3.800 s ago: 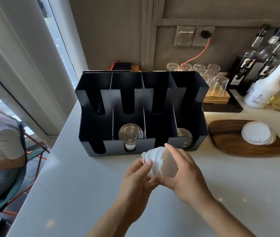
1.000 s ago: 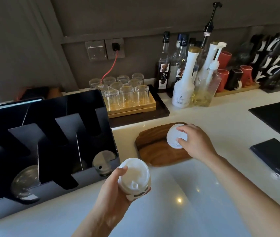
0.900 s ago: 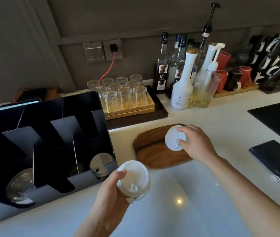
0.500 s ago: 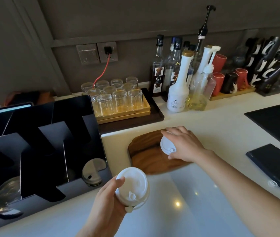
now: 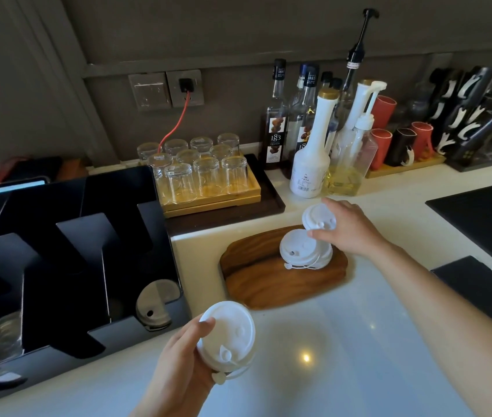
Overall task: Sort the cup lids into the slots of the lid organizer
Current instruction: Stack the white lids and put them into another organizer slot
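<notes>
lids [image 5: 226, 335] stacked in the left hand [image 5: 175, 368] could slip while the right hand [image 5: 350, 230] pinches one lid [image 5: 318, 217] off the wooden board's [image 5: 256, 275] pile [image 5: 305, 249].

Left hand [image 5: 178, 365] and right hand [image 5: 347, 230] both grip closed.

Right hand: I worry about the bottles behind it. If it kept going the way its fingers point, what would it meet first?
The right hand points left and slightly back, so probably the dark tray holding the glasses, not the bottles. Depth is unclear.
</notes>
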`<act>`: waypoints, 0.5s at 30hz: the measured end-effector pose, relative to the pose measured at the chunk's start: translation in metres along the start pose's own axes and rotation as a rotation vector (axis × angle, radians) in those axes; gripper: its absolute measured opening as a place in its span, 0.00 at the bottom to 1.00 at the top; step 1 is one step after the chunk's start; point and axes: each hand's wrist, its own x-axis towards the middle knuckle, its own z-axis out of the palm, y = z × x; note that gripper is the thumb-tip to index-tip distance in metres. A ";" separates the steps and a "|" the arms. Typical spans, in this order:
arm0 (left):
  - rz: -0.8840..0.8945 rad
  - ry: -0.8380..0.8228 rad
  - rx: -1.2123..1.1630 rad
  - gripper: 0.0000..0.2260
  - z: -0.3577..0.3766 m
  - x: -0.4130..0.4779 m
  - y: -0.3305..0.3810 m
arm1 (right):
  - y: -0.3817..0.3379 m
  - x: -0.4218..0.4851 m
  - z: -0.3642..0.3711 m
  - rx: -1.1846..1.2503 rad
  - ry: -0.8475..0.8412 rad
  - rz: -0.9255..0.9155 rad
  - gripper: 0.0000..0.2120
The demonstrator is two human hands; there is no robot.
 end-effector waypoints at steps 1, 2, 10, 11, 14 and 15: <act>0.003 0.002 0.001 0.16 0.000 0.001 0.000 | -0.001 0.002 0.001 0.030 -0.024 0.019 0.44; 0.004 0.006 -0.001 0.16 -0.001 0.002 0.000 | -0.003 0.003 0.003 0.059 -0.048 0.026 0.44; -0.020 -0.005 0.004 0.18 -0.004 0.001 -0.001 | -0.023 -0.002 0.042 -0.278 -0.092 -0.203 0.47; -0.022 -0.007 -0.002 0.16 -0.005 0.001 -0.001 | -0.022 -0.001 0.045 -0.304 -0.098 -0.190 0.49; -0.031 -0.001 -0.013 0.15 -0.008 0.000 -0.002 | -0.020 -0.002 0.050 -0.355 -0.112 -0.188 0.53; -0.032 0.000 -0.006 0.16 -0.009 0.000 -0.003 | -0.019 -0.003 0.050 -0.366 -0.127 -0.196 0.53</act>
